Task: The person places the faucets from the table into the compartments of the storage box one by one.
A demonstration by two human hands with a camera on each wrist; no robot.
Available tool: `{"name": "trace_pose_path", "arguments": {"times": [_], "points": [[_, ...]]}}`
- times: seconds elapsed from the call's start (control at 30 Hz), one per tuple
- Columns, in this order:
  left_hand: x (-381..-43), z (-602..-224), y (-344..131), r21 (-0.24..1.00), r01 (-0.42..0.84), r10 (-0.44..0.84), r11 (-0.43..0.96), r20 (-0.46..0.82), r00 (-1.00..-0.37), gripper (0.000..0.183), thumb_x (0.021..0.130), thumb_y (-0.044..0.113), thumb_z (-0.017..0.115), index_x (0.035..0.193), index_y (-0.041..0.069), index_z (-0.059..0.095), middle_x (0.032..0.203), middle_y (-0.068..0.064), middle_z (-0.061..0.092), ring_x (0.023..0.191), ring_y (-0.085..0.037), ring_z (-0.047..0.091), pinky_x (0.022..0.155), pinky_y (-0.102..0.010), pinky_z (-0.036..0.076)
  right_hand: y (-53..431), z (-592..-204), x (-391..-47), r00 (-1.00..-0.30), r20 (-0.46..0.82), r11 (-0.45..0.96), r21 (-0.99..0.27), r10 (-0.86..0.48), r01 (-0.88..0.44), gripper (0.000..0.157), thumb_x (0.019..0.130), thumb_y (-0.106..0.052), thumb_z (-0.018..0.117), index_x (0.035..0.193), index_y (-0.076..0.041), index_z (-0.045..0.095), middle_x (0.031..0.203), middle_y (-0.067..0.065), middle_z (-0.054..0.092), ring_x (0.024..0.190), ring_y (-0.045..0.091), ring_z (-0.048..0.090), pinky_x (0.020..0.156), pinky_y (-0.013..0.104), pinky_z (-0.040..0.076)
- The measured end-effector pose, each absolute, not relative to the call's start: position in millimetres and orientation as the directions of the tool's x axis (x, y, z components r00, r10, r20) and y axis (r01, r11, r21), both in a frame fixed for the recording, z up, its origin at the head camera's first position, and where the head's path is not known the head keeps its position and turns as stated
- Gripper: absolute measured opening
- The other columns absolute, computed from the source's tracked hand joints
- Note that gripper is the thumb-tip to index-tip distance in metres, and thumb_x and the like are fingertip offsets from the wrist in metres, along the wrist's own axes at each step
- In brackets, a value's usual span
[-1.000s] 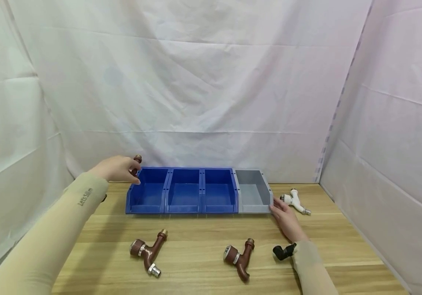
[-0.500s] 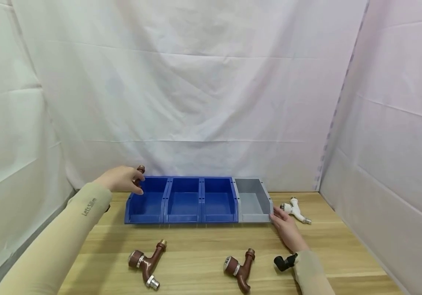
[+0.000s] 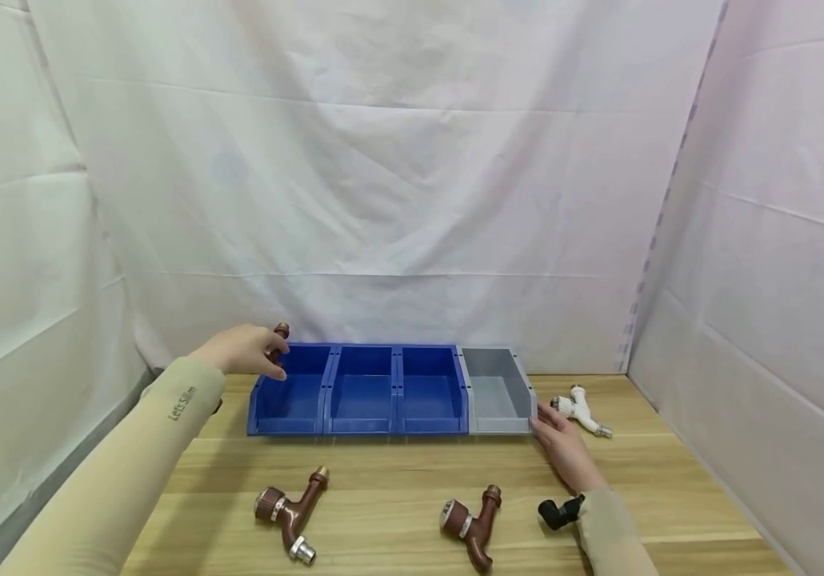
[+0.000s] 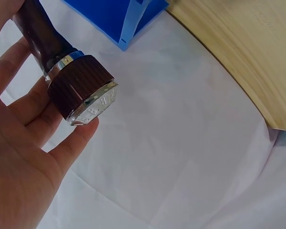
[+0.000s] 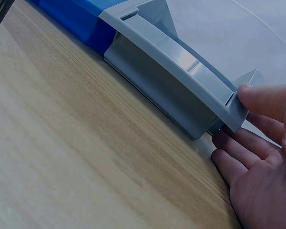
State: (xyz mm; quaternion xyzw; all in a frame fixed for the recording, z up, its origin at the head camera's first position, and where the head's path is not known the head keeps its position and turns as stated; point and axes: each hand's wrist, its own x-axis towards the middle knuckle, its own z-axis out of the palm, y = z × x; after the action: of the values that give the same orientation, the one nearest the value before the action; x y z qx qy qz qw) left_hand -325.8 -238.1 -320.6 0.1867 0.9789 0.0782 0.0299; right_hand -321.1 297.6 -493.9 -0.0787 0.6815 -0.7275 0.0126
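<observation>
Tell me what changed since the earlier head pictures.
The left hand, gripping a brown tap with a ribbed knob, has edged rightward, toward the leftmost blue plastic bin; the head view has tilted up slightly. Nothing was grasped or released. The right hand still holds a corner of the grey plastic bin; the white angled tap, near-left brown tap and near-right brown tap haven't moved.

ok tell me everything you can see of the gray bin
The gray bin looks like plastic, with an open top and side walls sloping to a low front. It stands upright on the wooden table, at the right end of the row, beside a blue bin. Nothing shows inside. The right hand has its thumb on the front right corner, fingers below.
</observation>
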Motion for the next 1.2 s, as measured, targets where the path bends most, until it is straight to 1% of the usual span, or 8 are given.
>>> {"name": "trace_pose_path", "arguments": {"times": [0.07, 0.2, 0.37, 0.6, 0.7, 0.97, 1.2], "points": [[-327, -321, -235, 0.167, 0.355, 0.365, 0.92, -0.029, -0.931, 0.059, 0.067, 0.05, 0.069, 0.111, 0.011, 0.061, 0.1, -0.003, 0.06, 0.086, -0.018, 0.055, 0.076, -0.043, 0.043, 300, -493, -322, -0.986, 0.098, -0.068, -0.994, -0.133, -0.089, 0.059, 0.09, -0.013, 0.049, 0.137, 0.005, 0.019, 0.137, 0.025, 0.023, 0.125, 0.033, 0.024, 0.085, 0.013, 0.036], [-329, -321, -229, 0.178, 0.363, 0.374, 0.915, -0.037, -0.927, 0.06, 0.068, 0.051, 0.068, 0.112, 0.011, 0.06, 0.103, -0.004, 0.06, 0.09, -0.02, 0.055, 0.077, -0.043, 0.042, 306, -492, -321, -0.99, 0.084, -0.03, -0.996, -0.114, -0.082, 0.059, 0.09, -0.015, 0.051, 0.137, 0.004, 0.021, 0.137, 0.023, 0.025, 0.125, 0.031, 0.026, 0.084, 0.012, 0.036], [-332, -321, -224, 0.167, 0.382, 0.393, 0.909, -0.041, -0.918, 0.059, 0.068, 0.05, 0.069, 0.112, 0.011, 0.061, 0.102, -0.004, 0.061, 0.089, -0.019, 0.055, 0.077, -0.043, 0.042, 309, -494, -316, -0.991, 0.077, -0.004, -0.997, -0.112, -0.077, 0.058, 0.09, -0.016, 0.05, 0.137, 0.003, 0.021, 0.137, 0.023, 0.026, 0.124, 0.031, 0.026, 0.084, 0.012, 0.036], [-329, -319, -225, 0.161, 0.374, 0.385, 0.913, -0.041, -0.922, 0.058, 0.067, 0.049, 0.069, 0.111, 0.011, 0.061, 0.102, -0.004, 0.061, 0.09, -0.019, 0.055, 0.078, -0.043, 0.042, 306, -491, -315, -0.986, 0.098, -0.066, -0.994, -0.133, -0.09, 0.059, 0.09, -0.015, 0.05, 0.137, 0.004, 0.02, 0.138, 0.022, 0.025, 0.125, 0.031, 0.025, 0.086, 0.013, 0.036], [-327, -318, -224, 0.163, 0.373, 0.384, 0.913, -0.038, -0.923, 0.059, 0.068, 0.048, 0.069, 0.112, 0.011, 0.061, 0.103, -0.005, 0.061, 0.091, -0.02, 0.055, 0.078, -0.044, 0.042, 306, -489, -315, -0.984, 0.095, -0.092, -0.992, -0.152, -0.082, 0.059, 0.091, -0.014, 0.049, 0.138, 0.004, 0.018, 0.139, 0.023, 0.022, 0.126, 0.031, 0.022, 0.086, 0.013, 0.036], [-325, -317, -218, 0.172, 0.375, 0.385, 0.911, -0.026, -0.923, 0.058, 0.069, 0.048, 0.069, 0.112, 0.01, 0.06, 0.103, -0.005, 0.061, 0.09, -0.021, 0.055, 0.078, -0.044, 0.042, 306, -488, -316, -0.983, 0.1, -0.107, -0.991, -0.153, -0.084, 0.057, 0.091, -0.012, 0.048, 0.137, 0.005, 0.019, 0.138, 0.023, 0.023, 0.126, 0.032, 0.023, 0.086, 0.013, 0.036], [-329, -322, -218, 0.165, 0.373, 0.383, 0.913, -0.034, -0.923, 0.058, 0.068, 0.049, 0.069, 0.112, 0.011, 0.061, 0.102, -0.003, 0.06, 0.09, -0.021, 0.055, 0.077, -0.043, 0.043, 305, -489, -314, -0.983, 0.089, -0.127, -0.989, -0.158, -0.069, 0.059, 0.09, -0.012, 0.049, 0.137, 0.005, 0.017, 0.139, 0.023, 0.021, 0.127, 0.031, 0.021, 0.086, 0.014, 0.036]]}}
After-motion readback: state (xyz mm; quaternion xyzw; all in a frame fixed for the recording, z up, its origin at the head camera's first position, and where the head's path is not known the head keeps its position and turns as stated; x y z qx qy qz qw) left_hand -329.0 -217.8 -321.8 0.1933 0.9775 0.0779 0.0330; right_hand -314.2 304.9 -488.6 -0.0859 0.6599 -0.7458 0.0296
